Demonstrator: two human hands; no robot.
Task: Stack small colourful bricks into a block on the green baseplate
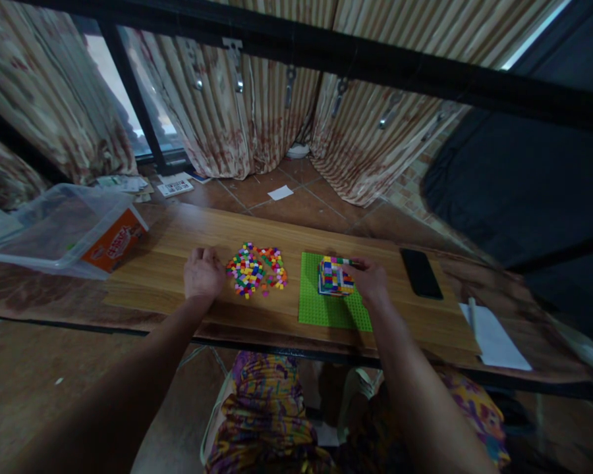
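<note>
A small hollow-looking structure of multicoloured toy bricks (332,278) stands on a bright green studded baseplate (312,309). My right hand (371,282) reaches over its right side, thumb and fingers drawn together at the top edge; whatever is pinched there is too small to make out. To the left lies a loose pile of tiny coloured bricks (250,270). Just beside that pile, my left hand (203,273) rests on the wooden board with its fingers curled in, and its palm is hidden.
A clear plastic bin (74,260) with an orange label stands at the left end of the wooden board (165,230). Toward the right lie a black phone (422,273) and white paper (499,339) with a pen (472,315). A dark metal bar (296,49) with hooks crosses overhead.
</note>
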